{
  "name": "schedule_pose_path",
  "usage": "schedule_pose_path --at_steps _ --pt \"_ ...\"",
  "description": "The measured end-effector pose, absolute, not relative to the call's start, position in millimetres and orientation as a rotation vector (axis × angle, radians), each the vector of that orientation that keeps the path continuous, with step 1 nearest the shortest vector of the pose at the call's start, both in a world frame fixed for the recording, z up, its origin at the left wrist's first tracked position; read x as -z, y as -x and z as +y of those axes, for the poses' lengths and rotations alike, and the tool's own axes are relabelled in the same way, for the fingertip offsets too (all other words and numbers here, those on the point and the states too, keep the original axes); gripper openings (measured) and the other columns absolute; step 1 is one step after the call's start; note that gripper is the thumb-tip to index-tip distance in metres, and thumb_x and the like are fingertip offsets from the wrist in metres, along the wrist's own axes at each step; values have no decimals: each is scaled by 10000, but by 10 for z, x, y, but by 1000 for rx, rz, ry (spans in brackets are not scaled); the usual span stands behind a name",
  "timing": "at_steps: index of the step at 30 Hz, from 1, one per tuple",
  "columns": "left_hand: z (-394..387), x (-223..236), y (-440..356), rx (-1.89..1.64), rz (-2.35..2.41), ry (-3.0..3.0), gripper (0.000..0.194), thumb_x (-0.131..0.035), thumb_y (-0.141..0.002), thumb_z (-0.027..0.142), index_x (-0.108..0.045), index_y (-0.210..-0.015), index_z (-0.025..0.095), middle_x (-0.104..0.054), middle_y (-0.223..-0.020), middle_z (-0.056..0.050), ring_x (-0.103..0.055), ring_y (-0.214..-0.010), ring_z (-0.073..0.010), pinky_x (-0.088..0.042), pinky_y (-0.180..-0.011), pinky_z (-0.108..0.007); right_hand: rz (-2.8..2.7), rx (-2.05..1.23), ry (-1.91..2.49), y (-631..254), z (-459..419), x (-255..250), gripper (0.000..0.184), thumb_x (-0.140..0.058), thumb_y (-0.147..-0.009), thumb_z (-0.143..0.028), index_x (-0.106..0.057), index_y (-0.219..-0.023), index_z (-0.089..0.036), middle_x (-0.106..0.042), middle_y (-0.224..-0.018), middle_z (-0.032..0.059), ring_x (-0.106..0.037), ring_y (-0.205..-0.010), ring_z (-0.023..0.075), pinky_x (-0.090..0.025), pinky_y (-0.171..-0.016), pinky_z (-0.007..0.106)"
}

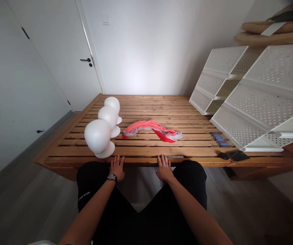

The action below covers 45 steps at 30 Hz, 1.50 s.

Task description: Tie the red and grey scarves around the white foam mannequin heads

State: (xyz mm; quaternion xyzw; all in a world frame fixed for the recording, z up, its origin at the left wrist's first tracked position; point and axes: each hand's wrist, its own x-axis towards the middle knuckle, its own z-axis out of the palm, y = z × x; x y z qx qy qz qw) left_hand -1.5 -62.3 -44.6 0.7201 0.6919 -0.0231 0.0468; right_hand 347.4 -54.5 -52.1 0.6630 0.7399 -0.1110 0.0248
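Observation:
My left hand, with a watch on its wrist, rests flat at the front edge of the slatted wooden platform. Its fingers are stretched out and hold nothing. To its right, my right hand lies on the same edge, fingers spread and also holding nothing. Beyond both hands, a loosely bunched length of coral, grey and red cloth curves across the slats. Just past my left hand stands the nearest white mannequin head, with a second mannequin head and a third mannequin head lined up behind it.
White perforated bins are stacked at the right, with brown items on top. Near them lie a computer mouse, a dark flat device and a blurred-out blue item. A white door is at the left.

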Motion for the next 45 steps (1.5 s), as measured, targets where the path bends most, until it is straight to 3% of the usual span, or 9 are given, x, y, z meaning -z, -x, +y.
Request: schedule_pose_path --at_steps 7,23,45 --pt "-651 488 31 -65 2110 -2246 971 -676 -795 204 -219 -1651 180 -66 -1734 -173 -31 -1611 -343 -21 -1294 -512 2284 343 -2065 -3460 -531 549 1087 -658 -813 -393 -37 -1672 -148 90 -1736 126 113 -1598 324 80 -1257 514" --pt "-618 552 28 -7 2136 -2215 1034 -626 -726 215 -169 -1654 192 -37 -1743 -148 -3 -1616 -340 -27 -1296 -522 2336 345 -2044 -3472 -559 537 1060 -638 -831 -364 -21 -1662 -136 78 -1730 162 124 -1583 345 62 -1252 514" --pt "-628 499 0 13 2182 -2221 980 -645 -761 216 -223 -1646 227 -85 -1741 -138 -45 -1620 -319 -65 -1306 -502 2325 330 -2062 -3453 -565 506 1066 -644 -817 -365 -37 -1663 -139 75 -1732 154 121 -1589 331 67 -1255 499"
